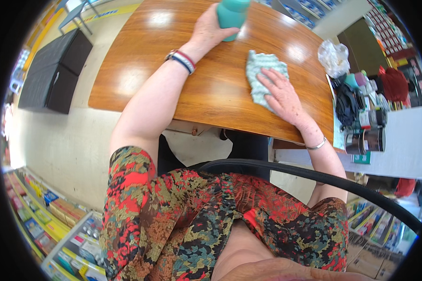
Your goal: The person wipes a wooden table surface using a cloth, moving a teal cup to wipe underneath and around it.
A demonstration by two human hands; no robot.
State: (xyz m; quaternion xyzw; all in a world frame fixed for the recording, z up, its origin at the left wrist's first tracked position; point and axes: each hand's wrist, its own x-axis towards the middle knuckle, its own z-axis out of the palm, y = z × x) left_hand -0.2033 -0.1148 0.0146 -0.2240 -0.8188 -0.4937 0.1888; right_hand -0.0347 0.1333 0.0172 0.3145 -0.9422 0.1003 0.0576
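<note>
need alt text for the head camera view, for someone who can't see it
Seen from above, a person's right hand presses a pale green cloth flat on a glossy wooden table, while the left hand grips a teal bottle standing near the far edge. Cluttered jars and bags sit at the table's right end.

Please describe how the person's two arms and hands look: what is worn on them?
Both forearms are bare. The left hand has a striped red, white and blue band at its wrist. The right hand has a thin silver bracelet. Short sleeves show a red, green and black floral pattern.
</note>
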